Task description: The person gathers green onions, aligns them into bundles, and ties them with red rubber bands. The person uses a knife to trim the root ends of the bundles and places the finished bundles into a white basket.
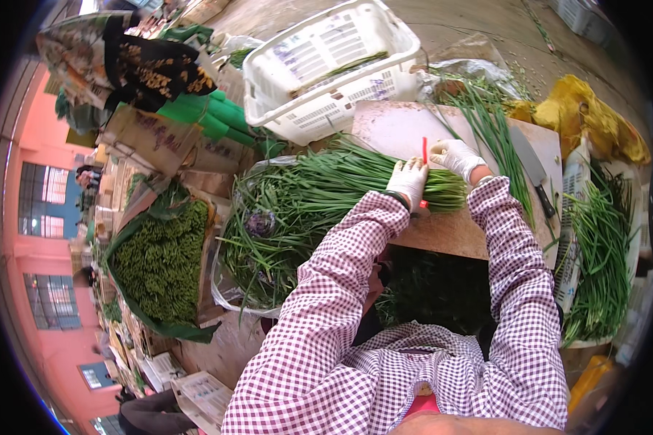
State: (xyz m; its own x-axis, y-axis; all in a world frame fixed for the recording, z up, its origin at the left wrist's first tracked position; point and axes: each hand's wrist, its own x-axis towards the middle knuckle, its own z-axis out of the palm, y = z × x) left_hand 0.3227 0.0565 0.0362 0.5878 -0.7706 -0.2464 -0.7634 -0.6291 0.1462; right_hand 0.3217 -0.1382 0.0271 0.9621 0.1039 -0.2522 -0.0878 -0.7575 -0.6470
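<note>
A thick bundle of garlic chives point(446, 190) lies across a worn board point(441, 231), its pale cut ends towards the right. My left hand point(408, 179), in a whitish glove, grips the bundle from above near those ends. A red strip point(424, 149) stands up beside my left fingertips, and more red shows below that hand. Just right of the strip is my gloved right hand point(460, 157), its fingertips bent together; whether they pinch anything is unclear. Loose chives point(498, 147) and a kitchen knife point(529, 157) with a black handle lie farther right on the board.
A white plastic crate point(315, 117) stands beyond the board. Leaf ends spill over a clear plastic bag point(223, 296) at left. More chives fill a basket point(634, 217) at right, near a yellow sack point(587, 117). Green bunches point(160, 261) sit in a lined box at far left.
</note>
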